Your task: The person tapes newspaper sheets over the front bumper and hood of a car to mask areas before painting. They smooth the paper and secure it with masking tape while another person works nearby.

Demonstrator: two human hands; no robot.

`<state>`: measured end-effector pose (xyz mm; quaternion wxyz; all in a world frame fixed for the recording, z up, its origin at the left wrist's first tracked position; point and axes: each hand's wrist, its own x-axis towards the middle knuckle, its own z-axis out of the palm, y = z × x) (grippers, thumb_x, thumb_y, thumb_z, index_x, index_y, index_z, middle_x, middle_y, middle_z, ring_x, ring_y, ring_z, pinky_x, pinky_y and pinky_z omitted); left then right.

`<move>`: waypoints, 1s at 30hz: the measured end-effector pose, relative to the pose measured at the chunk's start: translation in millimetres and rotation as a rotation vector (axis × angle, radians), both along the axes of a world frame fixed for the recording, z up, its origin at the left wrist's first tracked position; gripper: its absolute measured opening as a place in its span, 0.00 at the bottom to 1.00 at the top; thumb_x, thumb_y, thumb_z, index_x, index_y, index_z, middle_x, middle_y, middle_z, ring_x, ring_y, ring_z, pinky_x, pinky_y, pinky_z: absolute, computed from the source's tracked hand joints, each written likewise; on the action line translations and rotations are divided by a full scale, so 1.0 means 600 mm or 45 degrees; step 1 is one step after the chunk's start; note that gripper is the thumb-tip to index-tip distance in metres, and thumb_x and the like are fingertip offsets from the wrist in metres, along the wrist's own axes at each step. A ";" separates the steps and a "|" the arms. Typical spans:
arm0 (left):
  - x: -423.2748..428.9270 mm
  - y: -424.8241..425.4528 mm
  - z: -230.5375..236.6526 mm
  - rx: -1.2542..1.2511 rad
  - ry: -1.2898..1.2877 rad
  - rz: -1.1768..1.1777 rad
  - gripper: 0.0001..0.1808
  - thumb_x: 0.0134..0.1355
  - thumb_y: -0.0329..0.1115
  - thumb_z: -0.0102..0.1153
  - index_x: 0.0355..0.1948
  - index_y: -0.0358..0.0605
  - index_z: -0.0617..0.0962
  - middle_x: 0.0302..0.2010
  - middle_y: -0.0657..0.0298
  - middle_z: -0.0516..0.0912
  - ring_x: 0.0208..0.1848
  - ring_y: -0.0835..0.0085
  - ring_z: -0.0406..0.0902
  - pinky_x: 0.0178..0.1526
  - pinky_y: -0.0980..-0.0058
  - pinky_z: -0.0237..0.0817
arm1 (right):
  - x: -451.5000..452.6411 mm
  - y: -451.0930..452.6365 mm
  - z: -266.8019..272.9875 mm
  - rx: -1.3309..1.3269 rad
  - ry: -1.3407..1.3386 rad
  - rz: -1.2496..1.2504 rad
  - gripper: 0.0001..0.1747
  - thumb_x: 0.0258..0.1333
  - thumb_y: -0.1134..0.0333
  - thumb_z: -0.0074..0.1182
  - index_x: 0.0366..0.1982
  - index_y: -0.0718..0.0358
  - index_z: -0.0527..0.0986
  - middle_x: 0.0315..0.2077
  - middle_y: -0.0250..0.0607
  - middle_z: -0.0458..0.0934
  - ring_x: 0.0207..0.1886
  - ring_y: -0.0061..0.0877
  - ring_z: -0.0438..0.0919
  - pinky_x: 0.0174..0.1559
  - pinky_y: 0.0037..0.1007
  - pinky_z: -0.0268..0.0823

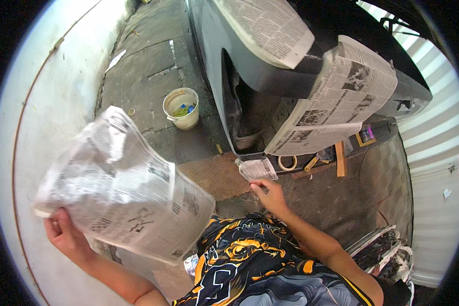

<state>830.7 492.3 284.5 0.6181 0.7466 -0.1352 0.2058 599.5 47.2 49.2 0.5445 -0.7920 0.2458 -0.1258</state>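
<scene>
My left hand (pixel 67 235) grips the lower left edge of a large newspaper sheet (pixel 137 195), which hangs curved and creased out to the left of my body. My right hand (pixel 271 197) is in front of my torso, thumb and forefinger brought together. Its fingertips are at the lower edge of a small newspaper piece (pixel 258 168); whether they pinch it, I cannot tell. Ahead stands a grey vehicle body (pixel 210 57) with a dark opening. Newspaper covers its upper part (pixel 271 28), and another newspaper sheet (pixel 340 91) drapes over the edge to the right.
A white bucket (pixel 181 111) with blue and green pieces inside stands on the floor. Below the draped sheet lie a roll of masking tape (pixel 287 163), a yellow-handled cutter (pixel 311 163) and a wooden strip (pixel 341 158). A white wall (pixel 42 134) runs along the left. Crumpled paper (pixel 382 252) is piled lower right.
</scene>
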 end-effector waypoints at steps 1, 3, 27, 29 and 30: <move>-0.014 -0.012 -0.008 0.164 0.074 -0.068 0.16 0.70 0.29 0.63 0.57 0.33 0.81 0.50 0.56 0.86 0.52 0.71 0.82 0.57 0.73 0.72 | 0.007 -0.002 0.042 -0.148 -0.119 0.050 0.12 0.62 0.67 0.67 0.46 0.61 0.85 0.38 0.41 0.88 0.45 0.30 0.86 0.50 0.33 0.76; -0.041 -0.062 -0.030 0.521 0.041 -0.244 0.14 0.67 0.27 0.65 0.53 0.38 0.84 0.46 0.57 0.87 0.47 0.69 0.83 0.52 0.73 0.73 | 0.030 -0.003 0.123 -0.408 -0.380 0.149 0.12 0.61 0.69 0.68 0.46 0.61 0.85 0.37 0.41 0.88 0.45 0.32 0.86 0.50 0.33 0.76; -0.086 -0.357 -0.167 1.023 -0.224 -1.678 0.09 0.63 0.38 0.65 0.37 0.45 0.82 0.34 0.57 0.84 0.40 0.55 0.83 0.42 0.57 0.73 | 0.045 0.051 0.245 -0.440 -0.392 0.723 0.20 0.52 0.61 0.72 0.47 0.58 0.84 0.43 0.34 0.87 0.53 0.33 0.83 0.65 0.45 0.69; -0.073 -0.364 -0.177 0.915 -0.093 -1.724 0.10 0.64 0.41 0.65 0.38 0.45 0.82 0.34 0.56 0.84 0.40 0.53 0.82 0.42 0.57 0.74 | 0.039 0.045 0.247 -0.549 -0.357 0.617 0.13 0.53 0.69 0.69 0.42 0.58 0.85 0.41 0.35 0.87 0.50 0.34 0.84 0.60 0.42 0.72; -0.057 -0.368 -0.184 0.871 -0.055 -1.684 0.11 0.65 0.42 0.65 0.38 0.45 0.82 0.34 0.55 0.83 0.40 0.53 0.82 0.42 0.56 0.74 | 0.038 0.041 0.250 -0.575 -0.380 0.476 0.12 0.53 0.68 0.69 0.41 0.58 0.85 0.41 0.35 0.87 0.49 0.34 0.85 0.58 0.42 0.73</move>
